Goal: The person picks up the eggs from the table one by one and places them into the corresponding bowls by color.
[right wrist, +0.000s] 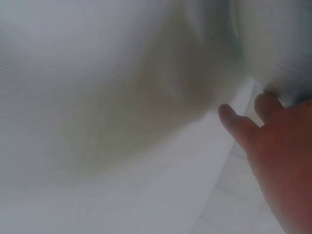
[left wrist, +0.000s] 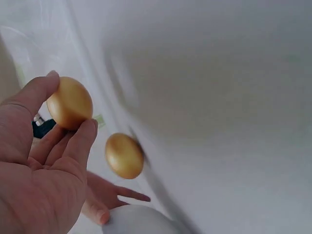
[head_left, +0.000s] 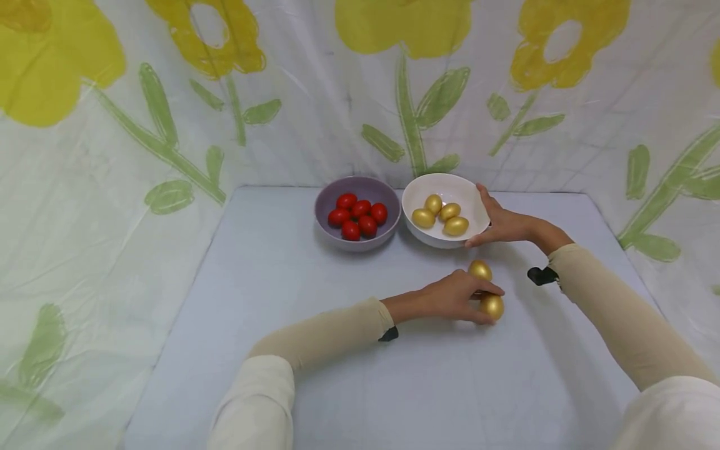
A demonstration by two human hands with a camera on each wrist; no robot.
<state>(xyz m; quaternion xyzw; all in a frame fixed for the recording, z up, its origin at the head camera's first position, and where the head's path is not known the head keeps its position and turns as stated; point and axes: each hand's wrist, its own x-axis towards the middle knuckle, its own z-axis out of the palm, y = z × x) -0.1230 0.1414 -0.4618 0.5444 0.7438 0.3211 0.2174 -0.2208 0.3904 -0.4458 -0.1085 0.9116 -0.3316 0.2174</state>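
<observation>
Between thumb and fingertips, my left hand [head_left: 458,299] pinches a golden egg [head_left: 492,307]; in the left wrist view that same egg [left wrist: 70,103] shows at the fingertips. A second golden egg [head_left: 480,270] lies on the table just beyond this hand. My right hand [head_left: 509,225] touches the right side of the white bowl [head_left: 430,237], thumb and fingers spread along its wall. Several golden eggs [head_left: 456,225] sit inside that bowl. The right wrist view shows the right hand [right wrist: 287,146] beside the bowl, with part of its fingers out of sight.
Left of the white bowl stands a purple bowl [head_left: 358,244] holding several red eggs [head_left: 360,209]; the two bowls are nearly touching. Both stand near the back edge of the pale table [head_left: 270,262]. A white curtain [head_left: 315,119] painted with yellow flowers hangs behind.
</observation>
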